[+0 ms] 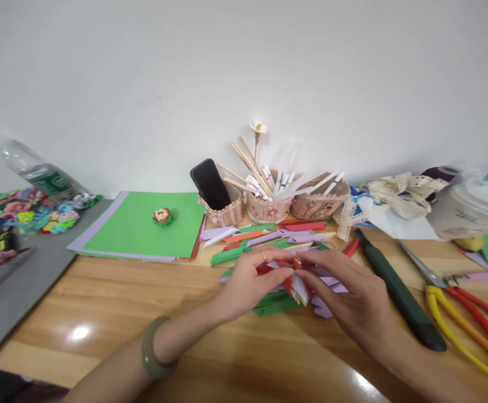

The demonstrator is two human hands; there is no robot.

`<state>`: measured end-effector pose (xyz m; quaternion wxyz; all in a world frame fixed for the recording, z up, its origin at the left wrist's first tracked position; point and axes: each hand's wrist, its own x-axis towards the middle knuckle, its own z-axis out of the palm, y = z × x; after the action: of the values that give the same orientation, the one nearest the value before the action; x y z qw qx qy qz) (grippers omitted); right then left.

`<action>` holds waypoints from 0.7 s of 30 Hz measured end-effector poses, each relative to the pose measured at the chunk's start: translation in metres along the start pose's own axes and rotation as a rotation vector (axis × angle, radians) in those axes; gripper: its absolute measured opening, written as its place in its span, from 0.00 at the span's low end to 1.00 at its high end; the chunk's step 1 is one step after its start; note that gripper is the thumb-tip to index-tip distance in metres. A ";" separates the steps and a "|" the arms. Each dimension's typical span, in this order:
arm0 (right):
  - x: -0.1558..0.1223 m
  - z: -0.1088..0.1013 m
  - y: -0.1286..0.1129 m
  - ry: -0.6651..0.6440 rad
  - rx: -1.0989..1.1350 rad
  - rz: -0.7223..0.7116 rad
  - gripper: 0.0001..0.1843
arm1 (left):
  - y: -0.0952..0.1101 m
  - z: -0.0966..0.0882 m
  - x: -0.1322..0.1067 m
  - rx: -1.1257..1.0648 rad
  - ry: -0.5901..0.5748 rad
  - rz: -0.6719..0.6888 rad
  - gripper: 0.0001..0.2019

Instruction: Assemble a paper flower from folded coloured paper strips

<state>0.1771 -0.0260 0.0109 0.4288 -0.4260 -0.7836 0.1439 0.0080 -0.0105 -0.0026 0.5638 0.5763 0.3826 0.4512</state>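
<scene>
Both hands, left (250,282) and right (347,291), pinch a folded red-and-white paper piece (296,280) just above the surface (143,313), over loose paper strips (269,238), cutter (399,291) alongside.

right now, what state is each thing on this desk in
left hand, pinching the folded paper piece
right hand, pinching the same piece
phone, upright in the stick holder, screen dark
bottle, tilted over
scissors, lying flat, blades shut
utility knife, lying flat
cup, lid on
</scene>
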 end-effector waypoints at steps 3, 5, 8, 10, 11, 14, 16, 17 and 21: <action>-0.002 0.000 -0.001 0.041 -0.105 -0.100 0.09 | -0.001 0.002 -0.004 0.148 0.073 0.171 0.08; -0.002 0.000 -0.002 0.043 -0.141 -0.114 0.07 | -0.001 0.002 -0.006 0.190 0.114 0.210 0.07; -0.002 0.000 -0.002 0.056 -0.162 -0.130 0.07 | -0.001 0.002 -0.009 0.231 0.141 0.234 0.08; -0.002 0.000 -0.001 0.063 -0.160 -0.147 0.09 | -0.001 0.003 -0.010 0.251 0.144 0.269 0.08; -0.002 0.000 -0.001 0.064 -0.159 -0.148 0.09 | -0.001 0.003 -0.010 0.263 0.146 0.289 0.08; -0.003 0.000 0.000 0.069 -0.174 -0.123 0.08 | -0.002 0.004 -0.010 0.317 0.150 0.368 0.08; -0.004 0.001 0.001 0.072 -0.185 -0.110 0.08 | -0.002 0.004 -0.010 0.364 0.148 0.428 0.07; -0.004 0.001 0.002 0.077 -0.187 -0.108 0.07 | -0.003 0.004 -0.009 0.387 0.147 0.458 0.07; -0.004 0.001 0.003 0.073 -0.160 -0.085 0.07 | -0.001 0.003 -0.009 0.472 0.123 0.524 0.05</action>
<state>0.1787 -0.0277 0.0062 0.4274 -0.4301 -0.7938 0.0467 0.0082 -0.0194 -0.0045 0.2560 0.7411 0.3487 0.5134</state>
